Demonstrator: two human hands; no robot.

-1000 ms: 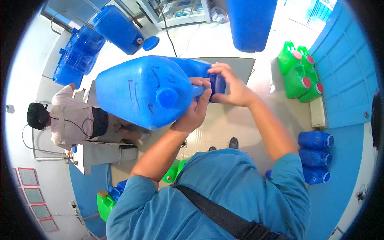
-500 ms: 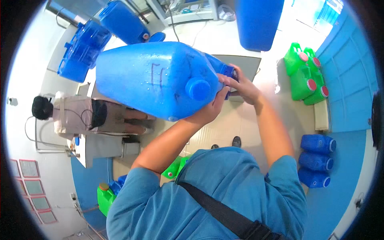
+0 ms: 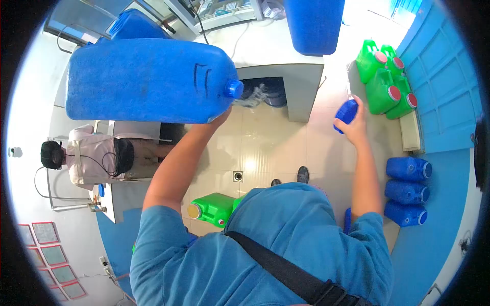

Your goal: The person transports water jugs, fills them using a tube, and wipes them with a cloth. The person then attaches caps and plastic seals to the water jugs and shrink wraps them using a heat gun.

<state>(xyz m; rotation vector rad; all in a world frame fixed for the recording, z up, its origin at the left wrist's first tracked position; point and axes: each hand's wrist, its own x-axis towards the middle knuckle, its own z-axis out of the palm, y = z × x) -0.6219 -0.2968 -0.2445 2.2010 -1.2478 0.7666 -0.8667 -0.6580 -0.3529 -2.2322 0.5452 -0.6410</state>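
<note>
Left hand was against the big jug near its spout end; fingers hidden behind it, couldn't tell if they gripped. Jug was on the left, in front of the worktop, small plug pointing right, two dark strokes beside it. Right hand pinched the wide cap between thumb and fingers, well apart from jug. Green jugs sat by the door, blue containers stacked at right. Co-worker stood at left.
</note>
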